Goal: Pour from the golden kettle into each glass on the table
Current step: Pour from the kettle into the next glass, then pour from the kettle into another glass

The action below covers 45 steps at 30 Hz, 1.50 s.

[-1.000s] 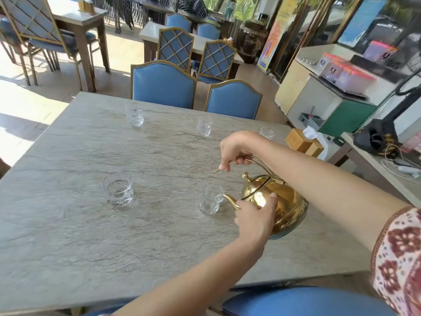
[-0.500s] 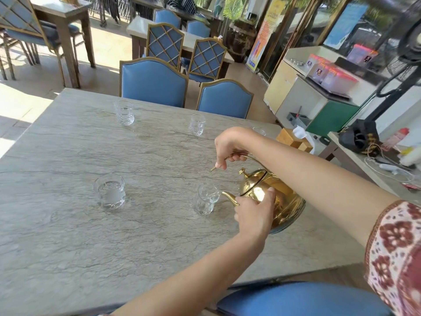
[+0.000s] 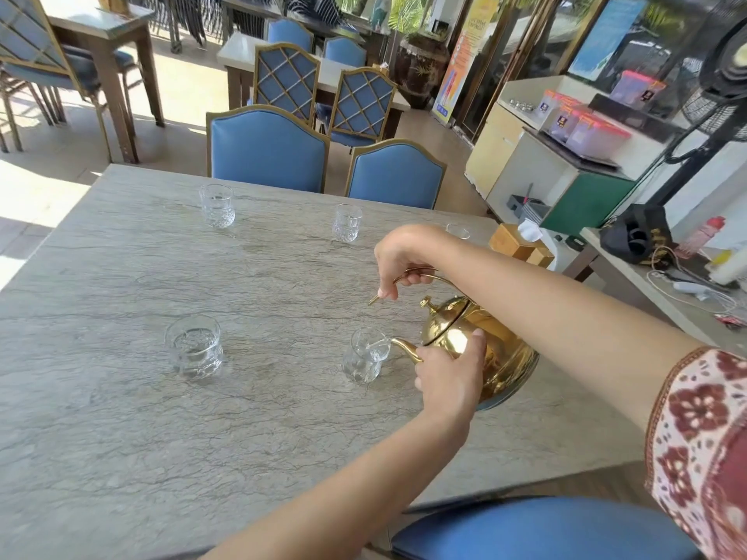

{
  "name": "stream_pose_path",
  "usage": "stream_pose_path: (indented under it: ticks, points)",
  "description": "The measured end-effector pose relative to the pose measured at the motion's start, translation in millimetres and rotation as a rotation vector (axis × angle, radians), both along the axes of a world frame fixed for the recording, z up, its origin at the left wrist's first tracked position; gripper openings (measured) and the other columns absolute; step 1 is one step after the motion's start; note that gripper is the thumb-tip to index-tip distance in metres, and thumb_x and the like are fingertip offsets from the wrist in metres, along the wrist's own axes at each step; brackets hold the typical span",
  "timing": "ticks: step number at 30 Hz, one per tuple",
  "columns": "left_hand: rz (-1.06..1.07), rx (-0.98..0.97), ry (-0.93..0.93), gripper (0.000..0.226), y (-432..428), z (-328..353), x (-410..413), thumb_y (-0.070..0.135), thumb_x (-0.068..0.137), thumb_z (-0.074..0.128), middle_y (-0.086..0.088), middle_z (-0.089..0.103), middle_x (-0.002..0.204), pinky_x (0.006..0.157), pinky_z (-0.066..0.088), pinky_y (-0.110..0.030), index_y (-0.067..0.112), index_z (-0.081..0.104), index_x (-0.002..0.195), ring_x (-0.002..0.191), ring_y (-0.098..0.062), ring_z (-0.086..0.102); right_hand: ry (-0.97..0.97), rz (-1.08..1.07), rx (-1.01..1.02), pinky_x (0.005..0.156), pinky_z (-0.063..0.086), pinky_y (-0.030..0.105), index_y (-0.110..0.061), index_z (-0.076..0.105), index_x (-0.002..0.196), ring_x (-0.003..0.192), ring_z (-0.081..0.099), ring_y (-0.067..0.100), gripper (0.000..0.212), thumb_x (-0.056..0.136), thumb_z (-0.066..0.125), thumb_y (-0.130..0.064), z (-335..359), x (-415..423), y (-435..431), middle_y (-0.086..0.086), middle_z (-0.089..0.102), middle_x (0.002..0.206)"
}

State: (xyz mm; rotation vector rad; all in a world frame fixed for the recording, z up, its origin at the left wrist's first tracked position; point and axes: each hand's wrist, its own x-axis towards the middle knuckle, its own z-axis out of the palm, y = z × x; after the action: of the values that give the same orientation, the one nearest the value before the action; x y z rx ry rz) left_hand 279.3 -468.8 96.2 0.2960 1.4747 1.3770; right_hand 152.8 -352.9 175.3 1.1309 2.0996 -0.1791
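The golden kettle (image 3: 501, 357) is tilted to the left, its spout over the rim of a small glass (image 3: 364, 359) on the grey stone table (image 3: 121, 438). My right hand (image 3: 404, 256) grips the kettle's thin handle from above. My left hand (image 3: 448, 373) rests against the kettle's lid and front, fingers pressed on it. A wider glass (image 3: 195, 346) holding water stands to the left. Two more glasses, one far left (image 3: 217, 205) and one far middle (image 3: 347, 222), stand near the back edge. Another glass rim (image 3: 457, 231) peeks out behind my right wrist.
Two blue chairs (image 3: 266, 149) stand behind the table's far edge, and a blue seat (image 3: 537, 531) is at the near right. A wooden box (image 3: 517, 244) sits at the table's far right corner. A counter with cables (image 3: 687, 284) lies to the right.
The kettle has tipped a little further toward the small glass. Both hands keep their hold, and my view has shifted slightly.
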Motion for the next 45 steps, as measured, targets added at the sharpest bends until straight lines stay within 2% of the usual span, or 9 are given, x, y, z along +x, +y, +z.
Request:
stream_pose_path:
  ticks: [8, 10, 15, 20, 25, 29, 35, 41, 45]
  points:
    - [-0.044, -0.047, 0.113, 0.096, -7, -13, 3, 0.064, 0.078, 0.058, -0.02, 0.046, 0.147, 0.111, 0.042, -0.054, 0.0, 0.033, 0.145, 0.139, -0.038, 0.041, 0.124, -0.05, -0.045, 0.045, 0.037, 0.026, -0.004, 0.066, 0.094, 0.045, 0.037, 0.016, 0.02, 0.093, 0.06, -0.023, -8, 18, -1, 0.004, 0.041, 0.056]
    - [-0.061, -0.063, 0.191, 0.089, -13, -20, 8, 0.061, 0.083, 0.061, -0.022, 0.047, 0.144, 0.11, 0.043, -0.055, -0.001, 0.036, 0.142, 0.138, -0.039, 0.042, 0.195, -0.062, -0.056, 0.044, 0.037, 0.024, -0.003, 0.066, 0.091, 0.042, 0.038, 0.016, 0.019, 0.093, 0.061, -0.021, -10, 33, -3, 0.005, 0.042, 0.054]
    - [-0.113, -0.056, 0.424, 0.093, -26, -36, 11, 0.052, 0.087, 0.067, -0.016, 0.033, 0.15, 0.119, 0.03, -0.044, 0.002, 0.023, 0.153, 0.144, -0.031, 0.027, 0.455, -0.141, -0.074, 0.041, 0.036, 0.023, 0.007, 0.066, 0.106, 0.043, 0.038, 0.015, 0.026, 0.092, 0.063, -0.014, -8, 80, -5, 0.005, 0.043, 0.054]
    - [-0.113, 0.025, 0.598, 0.095, -26, -26, 7, 0.058, 0.07, 0.079, 0.0, 0.03, 0.122, 0.113, 0.039, -0.041, 0.011, 0.034, 0.139, 0.129, -0.022, 0.036, 0.677, -0.188, -0.083, 0.042, 0.035, 0.023, 0.003, 0.069, 0.106, 0.043, 0.038, 0.013, 0.028, 0.093, 0.06, -0.02, 17, 122, 3, 0.003, 0.042, 0.056]
    - [-0.116, 0.089, 0.687, 0.089, 5, 1, 26, 0.061, 0.074, 0.075, 0.0, 0.037, 0.124, 0.109, 0.044, -0.04, 0.012, 0.037, 0.138, 0.126, -0.023, 0.044, 0.783, -0.182, -0.061, 0.043, 0.037, 0.023, 0.0, 0.07, 0.103, 0.045, 0.038, 0.012, 0.028, 0.094, 0.06, -0.024, 54, 159, 31, 0.003, 0.042, 0.059]
    - [-0.127, 0.139, 0.682, 0.088, 39, 16, 62, 0.062, 0.078, 0.071, -0.006, 0.046, 0.135, 0.11, 0.045, -0.042, 0.013, 0.036, 0.143, 0.128, -0.024, 0.047, 0.774, -0.185, -0.031, 0.044, 0.038, 0.024, 0.001, 0.07, 0.102, 0.046, 0.038, 0.013, 0.029, 0.094, 0.059, -0.024, 74, 194, 67, 0.003, 0.043, 0.059]
    - [-0.184, 0.123, 0.608, 0.092, 94, 17, 129, 0.06, 0.082, 0.069, -0.006, 0.05, 0.136, 0.103, 0.047, -0.035, 0.009, 0.033, 0.149, 0.123, -0.022, 0.051, 0.671, -0.128, 0.015, 0.043, 0.039, 0.023, 0.003, 0.069, 0.099, 0.043, 0.04, 0.015, 0.028, 0.094, 0.059, -0.023, 66, 250, 120, 0.005, 0.044, 0.056]
    - [-0.176, 0.051, 0.428, 0.059, 140, -5, 187, 0.062, 0.082, 0.068, -0.005, 0.063, 0.117, 0.09, 0.056, -0.033, 0.019, 0.046, 0.115, 0.105, -0.02, 0.063, 0.511, -0.077, 0.025, 0.043, 0.038, 0.024, 0.003, 0.068, 0.091, 0.042, 0.04, 0.016, 0.022, 0.092, 0.061, -0.018, 35, 281, 168, 0.006, 0.046, 0.053]
    - [-0.12, 0.054, 0.253, 0.055, 164, -10, 212, 0.056, 0.087, 0.066, -0.004, 0.065, 0.118, 0.088, 0.056, -0.028, 0.016, 0.049, 0.121, 0.11, -0.02, 0.066, 0.378, -0.036, 0.019, 0.042, 0.037, 0.022, -0.002, 0.065, 0.081, 0.037, 0.039, 0.015, 0.019, 0.091, 0.063, -0.018, 21, 284, 187, 0.004, 0.044, 0.052]
